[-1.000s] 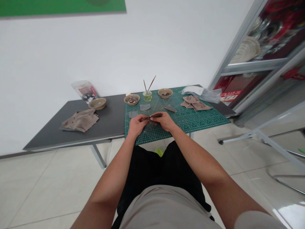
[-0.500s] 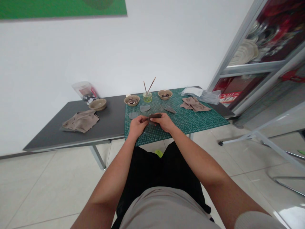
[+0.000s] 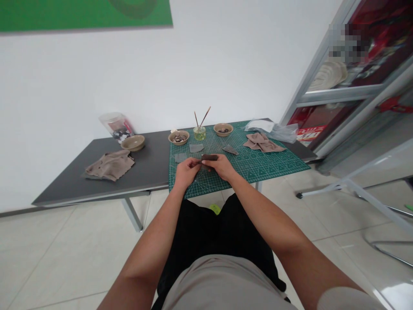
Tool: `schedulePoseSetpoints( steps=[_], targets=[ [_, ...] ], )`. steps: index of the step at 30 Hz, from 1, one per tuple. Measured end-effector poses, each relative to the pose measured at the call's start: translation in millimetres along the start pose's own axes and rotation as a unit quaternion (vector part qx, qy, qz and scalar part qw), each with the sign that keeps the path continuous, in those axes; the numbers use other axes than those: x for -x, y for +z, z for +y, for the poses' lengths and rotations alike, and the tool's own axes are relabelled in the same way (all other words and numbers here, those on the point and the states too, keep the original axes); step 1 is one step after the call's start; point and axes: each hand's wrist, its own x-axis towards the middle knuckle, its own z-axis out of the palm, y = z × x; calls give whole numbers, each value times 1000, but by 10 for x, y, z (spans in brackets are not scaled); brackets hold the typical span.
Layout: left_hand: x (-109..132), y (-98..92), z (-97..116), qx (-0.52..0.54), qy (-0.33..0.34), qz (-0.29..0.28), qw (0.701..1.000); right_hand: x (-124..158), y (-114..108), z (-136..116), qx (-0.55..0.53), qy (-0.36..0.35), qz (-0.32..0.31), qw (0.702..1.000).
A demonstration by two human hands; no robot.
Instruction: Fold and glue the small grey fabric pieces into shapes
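Both my hands meet above the near part of a green cutting mat [image 3: 264,163]. My right hand [image 3: 220,165] pinches a small dark piece [image 3: 209,157] at its top edge. My left hand [image 3: 185,171] has its fingertips closed against the left end of that piece; whether it holds something small of its own is too tiny to tell. Grey scraps [image 3: 196,148] lie on the mat just beyond my hands.
A dark grey table [image 3: 97,181] carries the mat. On it stand tan bowls [image 3: 178,137] [image 3: 223,129] [image 3: 133,142], a glass jar with brushes [image 3: 199,131], brown cloths [image 3: 110,165] [image 3: 263,142], a tipped plastic jar [image 3: 116,125] and a plastic bag [image 3: 274,127]. A metal shelf [image 3: 355,86] stands right.
My hands stay together on the dark piece with only slight finger shifts. The whole view has drifted down a little as my head tilted.
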Motion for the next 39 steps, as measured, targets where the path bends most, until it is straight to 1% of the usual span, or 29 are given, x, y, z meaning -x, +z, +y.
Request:
schedulePoseSetpoints(
  steps=[6, 11, 18, 23, 33, 39],
  targets=[
    [0, -9, -8, 0, 1, 6, 1000, 1, -19, -16, 8, 5, -17, 1000],
    [-4, -3, -34, 9, 3, 2, 1000, -5, -24, -11, 19, 5, -10, 1000],
    [-9, -4, -53, -5, 4, 4, 1000, 8, -5, -34, -5, 6, -18, 1000],
    [0, -4, -42, 4, 3, 6, 1000, 18, -1, -56, -12, 13, -15, 1000],
    [6, -10, -14, -4, 0, 6, 1000, 15, -13, -46, -11, 1, -29, 1000],
    [5, -10, -18, -5, -4, 3, 1000, 17, -6, -46, -4, 13, -19, 1000]
  ],
)
